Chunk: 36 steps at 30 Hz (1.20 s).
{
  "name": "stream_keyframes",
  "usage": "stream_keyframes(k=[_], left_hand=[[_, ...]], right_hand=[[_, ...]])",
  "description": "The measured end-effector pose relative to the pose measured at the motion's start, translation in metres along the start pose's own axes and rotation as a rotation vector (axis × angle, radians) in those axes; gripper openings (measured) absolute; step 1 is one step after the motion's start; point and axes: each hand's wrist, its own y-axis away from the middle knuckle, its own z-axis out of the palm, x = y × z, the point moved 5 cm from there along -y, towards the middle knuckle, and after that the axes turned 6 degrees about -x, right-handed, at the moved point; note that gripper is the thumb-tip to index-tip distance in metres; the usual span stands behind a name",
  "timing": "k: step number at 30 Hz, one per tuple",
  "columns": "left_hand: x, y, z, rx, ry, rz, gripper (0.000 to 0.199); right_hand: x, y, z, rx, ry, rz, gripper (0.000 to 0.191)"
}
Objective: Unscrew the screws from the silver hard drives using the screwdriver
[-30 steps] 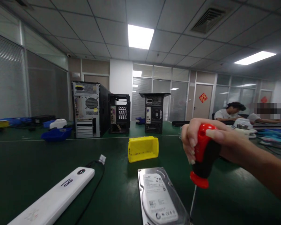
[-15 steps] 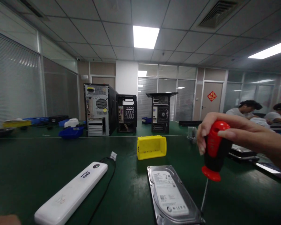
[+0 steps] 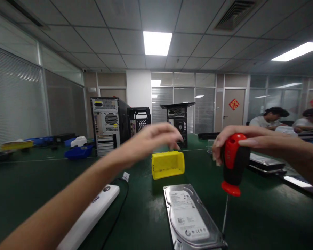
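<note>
Right hand (image 3: 253, 133) grips screwdriver (image 3: 236, 161), tip indistinct beside hard drive (image 3: 189, 216); left hand (image 3: 156, 136), blurred, hangs loose

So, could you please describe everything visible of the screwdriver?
The screwdriver has a red and black, plastic-looking handle with a hole near the top, a flared red collar and a thin metallic shaft. Held in the right hand, slightly tilted, it points down at the near right corner of the hard drive; tip contact is unclear.
</note>
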Motion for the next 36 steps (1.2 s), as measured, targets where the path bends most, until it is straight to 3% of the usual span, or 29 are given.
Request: stream_keyframes(k=[3,5,8,11,16,18,22,25,30,36], left_hand=[[-0.007,-0.012,0.05,-0.164,0.159,-0.038,0.043],[-0.015,-0.012,0.085,-0.26,0.14,-0.072,0.048],[-0.021,-0.008,0.115,-0.31,0.124,-0.009,0.054],[-0.024,-0.005,0.121,-0.285,0.129,-0.012,0.054],[-0.022,-0.005,0.125,-0.249,0.125,0.029,0.048],[-0.021,-0.005,0.128,-0.217,0.118,0.06,0.043],[-0.019,-0.004,0.132,-0.218,0.093,0.081,0.035],[-0.015,-0.004,0.131,-0.243,0.097,0.072,0.032],[-0.014,-0.004,0.13,-0.246,0.149,0.052,0.032],[-0.014,-0.004,0.13,-0.222,0.217,0.038,0.032]], right_hand=[[-0.002,0.004,0.003,0.072,0.043,0.0,0.031],[-0.002,0.003,0.005,0.104,0.06,-0.053,0.029],[0.002,-0.001,0.002,0.198,0.072,-0.122,0.023],[0.009,-0.006,0.001,0.306,0.069,-0.138,0.02],[0.02,-0.024,0.02,0.267,-0.5,-0.289,0.01],[0.02,-0.029,0.025,0.266,-0.603,-0.33,0.01],[0.018,-0.029,0.03,0.202,-0.669,-0.264,0.022],[0.017,-0.022,0.029,0.178,-0.64,-0.225,0.02],[0.021,-0.022,0.028,0.188,-0.54,-0.296,0.017],[0.02,-0.031,0.039,0.205,-0.633,-0.342,0.012]])
